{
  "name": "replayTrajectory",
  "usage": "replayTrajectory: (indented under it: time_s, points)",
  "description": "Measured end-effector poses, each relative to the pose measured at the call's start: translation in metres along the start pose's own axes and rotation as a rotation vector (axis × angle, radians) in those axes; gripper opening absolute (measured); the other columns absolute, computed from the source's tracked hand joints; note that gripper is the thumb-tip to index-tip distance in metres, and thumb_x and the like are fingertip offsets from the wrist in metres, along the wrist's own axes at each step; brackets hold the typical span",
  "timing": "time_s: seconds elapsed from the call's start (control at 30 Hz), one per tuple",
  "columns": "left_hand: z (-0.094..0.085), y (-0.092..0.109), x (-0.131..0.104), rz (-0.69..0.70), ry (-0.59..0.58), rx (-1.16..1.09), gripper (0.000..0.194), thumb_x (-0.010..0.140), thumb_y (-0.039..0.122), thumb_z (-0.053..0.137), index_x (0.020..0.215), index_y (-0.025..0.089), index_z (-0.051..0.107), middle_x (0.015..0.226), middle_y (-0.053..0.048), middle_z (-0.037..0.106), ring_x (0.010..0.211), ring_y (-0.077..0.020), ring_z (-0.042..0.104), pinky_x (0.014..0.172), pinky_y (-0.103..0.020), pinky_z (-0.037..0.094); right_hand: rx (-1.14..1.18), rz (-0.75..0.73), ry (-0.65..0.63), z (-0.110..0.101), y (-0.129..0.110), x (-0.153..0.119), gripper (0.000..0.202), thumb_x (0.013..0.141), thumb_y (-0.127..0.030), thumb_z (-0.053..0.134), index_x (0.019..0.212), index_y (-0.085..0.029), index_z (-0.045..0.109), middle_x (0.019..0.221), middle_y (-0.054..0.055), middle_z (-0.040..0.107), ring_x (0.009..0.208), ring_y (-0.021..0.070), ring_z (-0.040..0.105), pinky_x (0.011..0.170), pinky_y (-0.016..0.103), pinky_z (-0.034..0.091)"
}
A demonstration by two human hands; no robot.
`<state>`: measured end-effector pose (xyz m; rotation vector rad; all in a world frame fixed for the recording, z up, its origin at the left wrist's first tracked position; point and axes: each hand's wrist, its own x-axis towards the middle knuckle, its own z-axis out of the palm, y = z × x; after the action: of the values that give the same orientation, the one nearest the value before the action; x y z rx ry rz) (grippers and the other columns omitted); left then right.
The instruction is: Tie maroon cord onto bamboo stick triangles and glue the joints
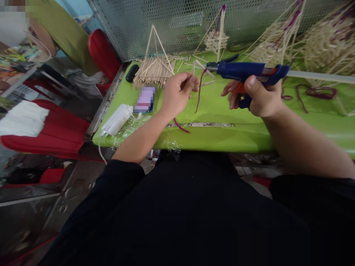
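Note:
My right hand point(263, 96) is wrapped round the grip of a blue hot glue gun point(241, 70), with a long pale glue stick point(316, 75) trailing from its back. The gun's nozzle points left, at a small frame of thin wooden sticks point(210, 78). Thumb and fingers of my left hand point(179, 90) are pinched at the frame's left side; their exact hold is partly hidden. A purple string point(200, 90) hangs down from the frame near the nozzle. Another bit of purple string point(181, 126) shows below my left hand.
A stick pyramid point(154, 48) stands over a pile of loose sticks point(158, 70). Finished-looking stick shapes with purple string point(217, 38) line the back by a perforated metal panel point(177, 22). A phone point(144, 99) and white power bank point(117, 120) lie left. Red chairs point(55, 127) stand beyond.

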<state>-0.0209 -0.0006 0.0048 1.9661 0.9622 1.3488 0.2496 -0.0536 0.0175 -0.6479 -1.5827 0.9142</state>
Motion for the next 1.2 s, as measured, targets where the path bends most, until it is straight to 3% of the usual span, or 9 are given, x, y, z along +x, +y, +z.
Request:
replayTrajectory:
  time_s: [0.27,0.47,0.7,0.87,1.2]
  points:
    - [-0.001,0.003,-0.001,-0.067,-0.011,-0.066,0.050,0.107,0.068,0.064,0.094,0.021,0.076,0.085,-0.003,0.073,0.063,-0.0078,0.063,0.059,-0.022,0.048,-0.002,0.046,-0.011,-0.006,0.000,0.002,0.056,0.097,-0.080,0.082,0.089,-0.025,0.087,0.095,0.014,0.085,0.052,0.0236,0.070,0.038,0.038,0.052]
    - [-0.002,0.003,-0.002,-0.058,-0.017,-0.057,0.054,0.102,0.075,0.066,0.097,0.022,0.079,0.086,-0.004,0.076,0.063,-0.0089,0.063,0.058,-0.024,0.049,0.024,0.030,-0.056,-0.007,0.002,0.002,0.056,0.102,-0.078,0.078,0.091,-0.024,0.088,0.095,0.015,0.085,0.049,0.0222,0.069,0.037,0.037,0.051]
    - [-0.001,-0.005,0.001,-0.031,-0.022,-0.023,0.060,0.105,0.077,0.060,0.099,0.021,0.079,0.088,-0.005,0.073,0.072,-0.0112,0.071,0.062,-0.025,0.054,0.031,0.101,-0.052,-0.010,0.002,0.004,0.064,0.093,-0.085,0.084,0.089,-0.021,0.087,0.094,0.018,0.083,0.051,0.0239,0.071,0.038,0.037,0.053]
    - [-0.001,-0.008,0.001,-0.030,-0.028,-0.066,0.058,0.107,0.076,0.059,0.099,0.022,0.079,0.091,-0.005,0.076,0.077,-0.0118,0.074,0.061,-0.025,0.053,0.035,0.104,-0.070,-0.008,0.000,0.003,0.063,0.094,-0.085,0.081,0.089,-0.022,0.087,0.094,0.017,0.084,0.051,0.0236,0.070,0.039,0.037,0.053]
    - [-0.001,-0.003,0.002,-0.049,-0.034,-0.118,0.055,0.105,0.074,0.064,0.095,0.021,0.079,0.085,-0.005,0.077,0.068,-0.0099,0.069,0.060,-0.025,0.053,0.013,0.113,-0.077,-0.007,-0.002,0.004,0.063,0.093,-0.085,0.082,0.089,-0.023,0.087,0.092,0.016,0.084,0.050,0.0237,0.069,0.037,0.038,0.053]
